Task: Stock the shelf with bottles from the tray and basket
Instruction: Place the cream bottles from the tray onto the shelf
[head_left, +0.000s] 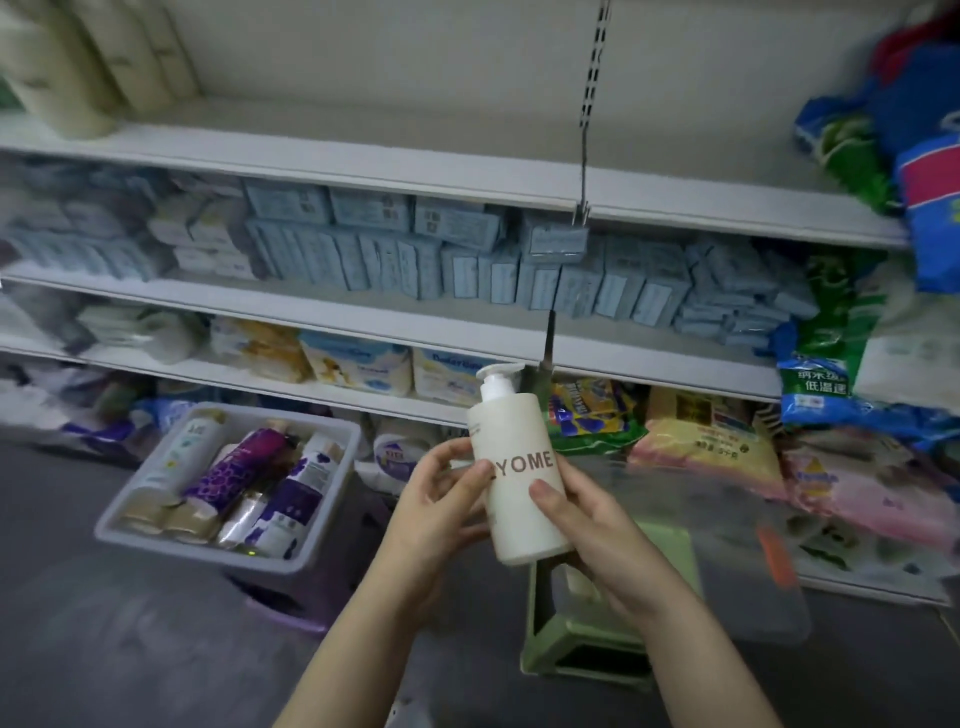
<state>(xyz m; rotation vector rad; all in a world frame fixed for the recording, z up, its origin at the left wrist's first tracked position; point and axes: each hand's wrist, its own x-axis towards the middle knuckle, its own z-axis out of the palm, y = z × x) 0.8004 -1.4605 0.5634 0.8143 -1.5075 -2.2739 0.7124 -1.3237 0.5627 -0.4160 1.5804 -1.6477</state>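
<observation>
I hold a cream pump bottle upright in front of the shelves, its brown lettering facing me. My left hand grips its left side, thumb on the label. My right hand grips its lower right side, thumb on the front. At lower left a grey tray holds several bottles lying down, among them a purple one and white ones with purple labels. Several cream bottles stand at the left end of the top shelf, whose middle is bare.
The tray sits on a purple stool. A green stool carries a clear plastic container. Lower shelves are packed with light blue boxes and packets. Coloured bags crowd the right side. Grey floor lies below.
</observation>
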